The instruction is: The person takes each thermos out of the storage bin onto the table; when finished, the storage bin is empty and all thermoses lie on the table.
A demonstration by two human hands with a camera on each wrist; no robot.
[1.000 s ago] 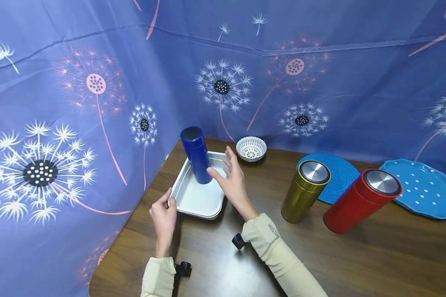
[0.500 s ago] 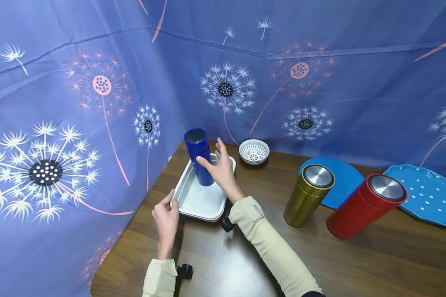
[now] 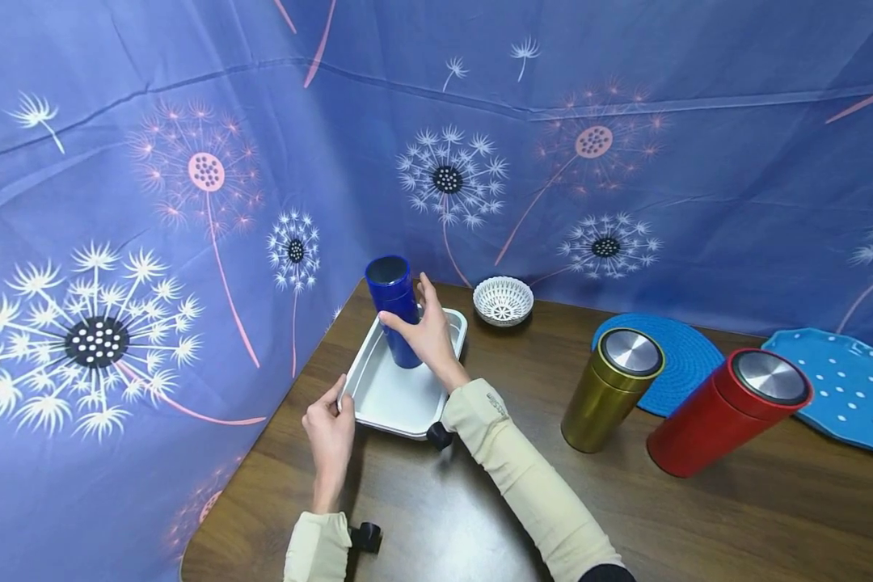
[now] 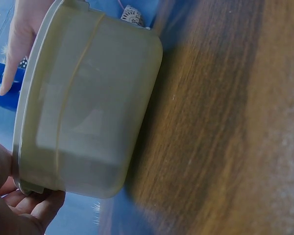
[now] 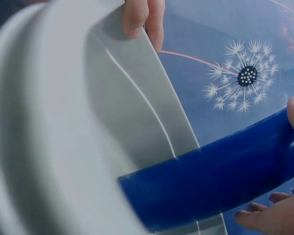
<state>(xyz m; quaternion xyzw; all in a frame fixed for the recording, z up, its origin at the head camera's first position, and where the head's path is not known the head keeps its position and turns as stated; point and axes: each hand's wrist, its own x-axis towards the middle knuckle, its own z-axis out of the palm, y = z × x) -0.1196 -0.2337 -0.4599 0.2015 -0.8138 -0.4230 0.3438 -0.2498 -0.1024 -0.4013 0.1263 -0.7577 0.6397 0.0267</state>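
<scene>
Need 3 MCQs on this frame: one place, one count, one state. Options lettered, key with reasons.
1. Where does the blue tumbler stand?
A. in the white tray
B. on the round blue mat
C. beside the red tumbler

2. How many tumblers have a steel lid on?
A. one
B. two
C. three

3. What is the left hand doing?
A. lying flat on the table
B. gripping the tray's near corner
C. lifting the white basket

Key: 1 A, its base sits inside the tray, right hand around it. 2 B, the gold tumbler and red tumbler are capped; the blue one is open. 3 B, fingers curl on the rim.
</scene>
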